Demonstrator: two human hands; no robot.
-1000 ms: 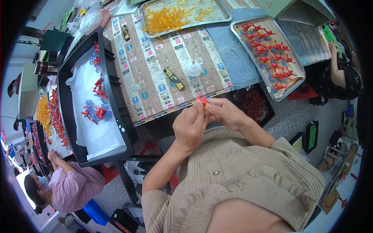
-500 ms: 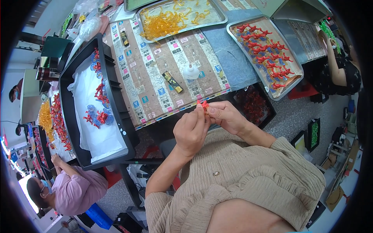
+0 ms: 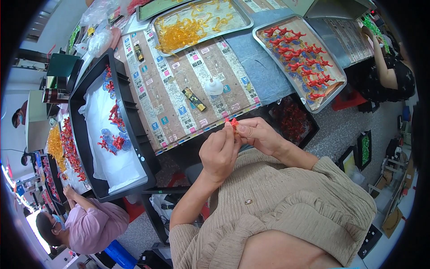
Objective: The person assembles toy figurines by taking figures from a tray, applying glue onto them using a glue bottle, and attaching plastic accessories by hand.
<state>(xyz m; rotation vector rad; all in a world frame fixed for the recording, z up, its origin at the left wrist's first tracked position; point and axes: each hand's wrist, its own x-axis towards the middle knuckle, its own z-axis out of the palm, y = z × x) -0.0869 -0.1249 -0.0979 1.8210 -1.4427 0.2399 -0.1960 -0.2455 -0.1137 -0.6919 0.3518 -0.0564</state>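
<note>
In front of my chest, my left hand (image 3: 218, 151) and my right hand (image 3: 260, 134) come together with fingertips pinched. Between them is a small red plastic figure (image 3: 234, 123); an orange-yellow bit shows below its red top. Fingers cover most of it, so its full shape is hidden. Just beyond my hands lies the near edge of the worktable (image 3: 172, 101), covered in printed sheets. A black and gold lighter (image 3: 194, 99) and a white squeeze bottle with a thin nozzle (image 3: 213, 86) are on it.
On the left stands a black crate (image 3: 136, 134) with red and blue figures on white sheeting. A metal tray (image 3: 251, 22) holds amber curled pieces; another tray (image 3: 338, 96) holds rows of red figures. Co-workers sit left (image 3: 96, 224) and right (image 3: 398, 76).
The whole view has shifted slightly, so the table and trays sit a little further left and up. My hands keep the same pinch on the red figure.
</note>
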